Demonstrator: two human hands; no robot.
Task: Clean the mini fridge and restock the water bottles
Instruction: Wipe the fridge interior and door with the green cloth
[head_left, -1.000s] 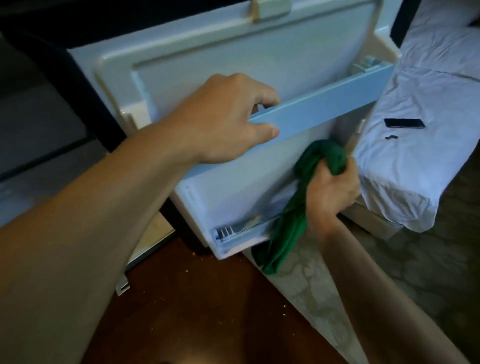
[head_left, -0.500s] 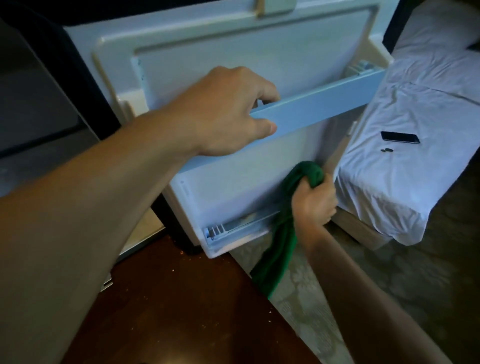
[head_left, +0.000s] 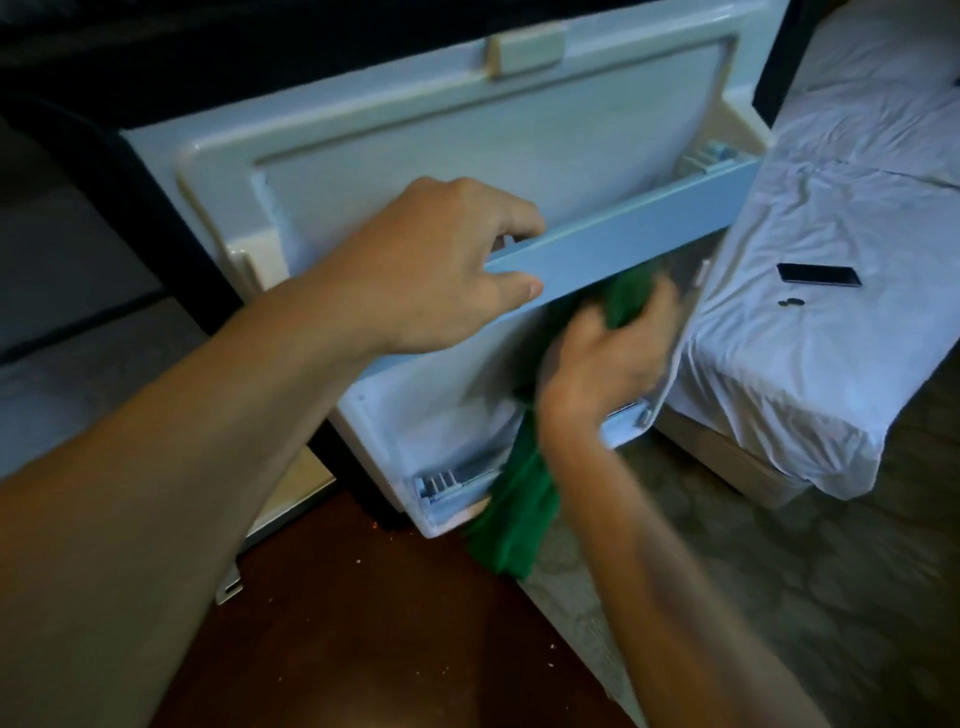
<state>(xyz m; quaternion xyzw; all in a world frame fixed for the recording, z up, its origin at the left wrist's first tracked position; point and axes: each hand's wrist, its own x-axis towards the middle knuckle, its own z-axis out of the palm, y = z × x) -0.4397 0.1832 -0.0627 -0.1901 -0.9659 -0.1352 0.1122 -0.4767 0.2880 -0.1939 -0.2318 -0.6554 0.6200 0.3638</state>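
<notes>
The mini fridge's white door (head_left: 467, 156) stands open with its inner side facing me. A pale blue shelf rail (head_left: 634, 228) runs across it, and my left hand (head_left: 431, 270) grips the rail's left end. Below the rail, my right hand (head_left: 608, 358) presses a green cloth (head_left: 519, 499) against the lower door liner. The cloth's upper part bunches just under the rail and its tail hangs past the door's bottom edge. The hand is blurred by motion. No water bottles are in view.
A bed with white sheets (head_left: 831, 338) stands close on the right, with a black phone (head_left: 818, 274) and a small dark item (head_left: 790, 302) on it. Dark wooden floor (head_left: 337, 623) with crumbs lies below the door, patterned carpet (head_left: 805, 597) to the right.
My right hand has swept the green cloth from the door's lower right corner up to just beneath the rail. The left hand has kept its grip on the rail.
</notes>
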